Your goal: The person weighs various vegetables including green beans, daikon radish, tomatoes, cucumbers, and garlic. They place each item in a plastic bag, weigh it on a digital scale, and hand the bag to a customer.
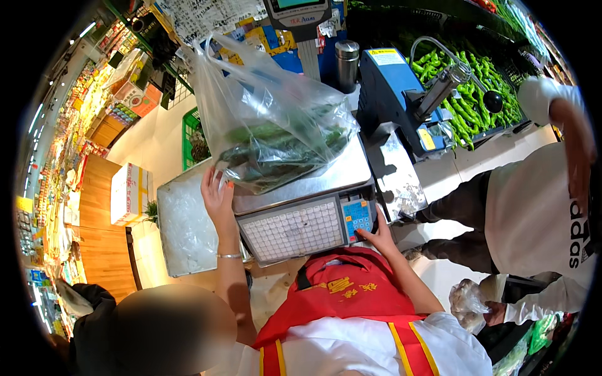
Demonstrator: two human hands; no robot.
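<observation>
A clear plastic bag (282, 136) of long dark green vegetables, seemingly cucumbers, rests on the steel platform of a weighing scale (320, 188). My left hand (218, 192) touches the bag's lower left corner with spread fingers; whether it grips the film I cannot tell. At the right end of the scale's keyboard (296, 230), my right hand (378, 232) has its thumb on the lower keys of the blue keypad (356, 216), its other fingers along the scale's side. The display (296, 9) stands on a post behind the bag.
A blue bag-sealing machine (400, 94) and a steel flask (347, 66) stand behind right, near green peppers (470, 94). Left of the scale lies a metal tray of plastic bags (188, 225). A person in a white top (526, 207) stands right, holding a bag; another is close at lower left.
</observation>
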